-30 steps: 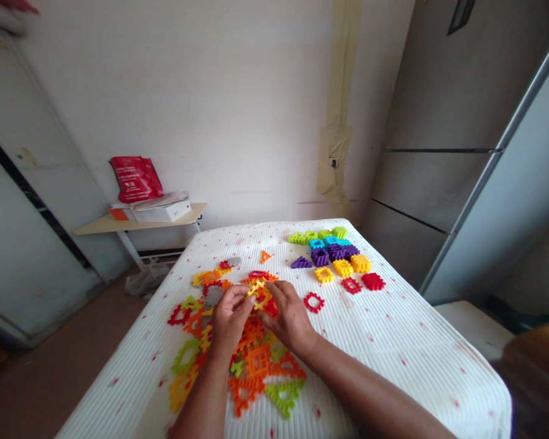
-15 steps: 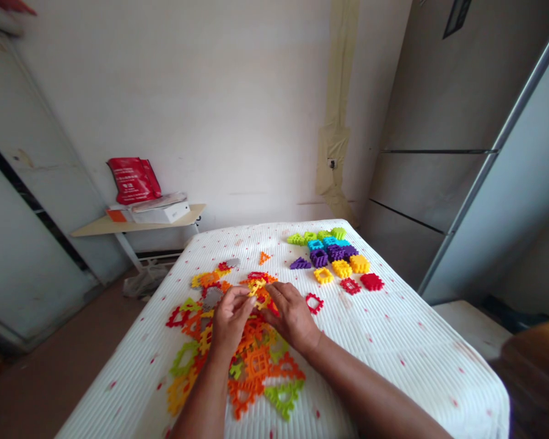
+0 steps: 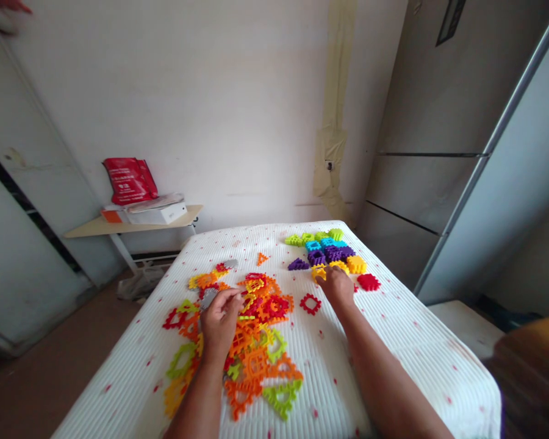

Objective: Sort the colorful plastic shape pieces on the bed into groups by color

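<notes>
Yellow piece point(image 3: 321, 272) sits at the near-left corner of the sorted group, far right on the white cover point(image 3: 393, 341), touching the fingertips of the right hand point(image 3: 336, 285). Cannot tell whether pinched or merely pressed: fingers curl over it and hide the contact. Left hand point(image 3: 219, 320) rests on the loose pile point(image 3: 247, 341), fingers loosely curled, thumb and forefinger close on a small bit at the pile's far edge; whether anything is truly gripped cannot be told.

Best handled, by judgement, with a light fingertip hold, keeping the piece flat and level so toothed edges do not snag neighbours. Worth keeping the wrist lifted off the cover.

Crowded all round: yellow stack point(image 3: 356, 264) just right, purple blocks point(image 3: 329, 253) and purple triangle point(image 3: 297, 264) just beyond, blue point(image 3: 315, 246) and green pieces point(image 3: 313, 236) farther. Red block point(image 3: 368, 281) near right, red ring point(image 3: 310, 303) near left, both close enough to knock. Lone orange triangle point(image 3: 262, 258) well apart. Side shelf point(image 3: 132, 222) with red bag point(image 3: 129, 180) far left.
</notes>
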Available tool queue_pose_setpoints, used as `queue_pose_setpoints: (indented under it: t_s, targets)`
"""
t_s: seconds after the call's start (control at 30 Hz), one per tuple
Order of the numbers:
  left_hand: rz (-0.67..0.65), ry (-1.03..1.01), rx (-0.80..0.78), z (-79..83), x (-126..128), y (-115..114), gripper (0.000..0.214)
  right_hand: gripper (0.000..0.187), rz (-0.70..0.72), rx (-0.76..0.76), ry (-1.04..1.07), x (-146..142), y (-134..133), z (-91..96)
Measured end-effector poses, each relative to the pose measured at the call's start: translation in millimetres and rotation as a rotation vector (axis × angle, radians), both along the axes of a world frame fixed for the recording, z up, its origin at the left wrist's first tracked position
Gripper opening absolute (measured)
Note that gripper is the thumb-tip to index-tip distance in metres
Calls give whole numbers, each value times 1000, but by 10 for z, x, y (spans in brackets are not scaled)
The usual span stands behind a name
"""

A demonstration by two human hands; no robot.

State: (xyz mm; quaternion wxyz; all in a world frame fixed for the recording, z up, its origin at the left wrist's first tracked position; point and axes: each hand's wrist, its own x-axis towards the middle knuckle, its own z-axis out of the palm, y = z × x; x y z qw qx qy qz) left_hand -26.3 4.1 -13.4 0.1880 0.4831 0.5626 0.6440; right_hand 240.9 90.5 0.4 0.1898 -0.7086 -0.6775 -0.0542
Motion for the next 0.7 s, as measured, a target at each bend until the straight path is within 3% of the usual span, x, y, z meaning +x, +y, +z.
queue_pose_setpoints:
  t_s: [0.17,0.37,0.47,0.7]
  targets:
    - [179,159,11,-55,-81,43,21,27,-6,-37,-26,-39,23,-33]
    - [243,377,-4,3,-108,32,15,27,-4,-55,-44,-35,53,-70]
    - [219,509,-11,56,-86,27,15,27,3,-52,-39,-37,63,-96]
    - [68,708,-234,32,-28,43,15,23,41,60,9,-60,-5,-35]
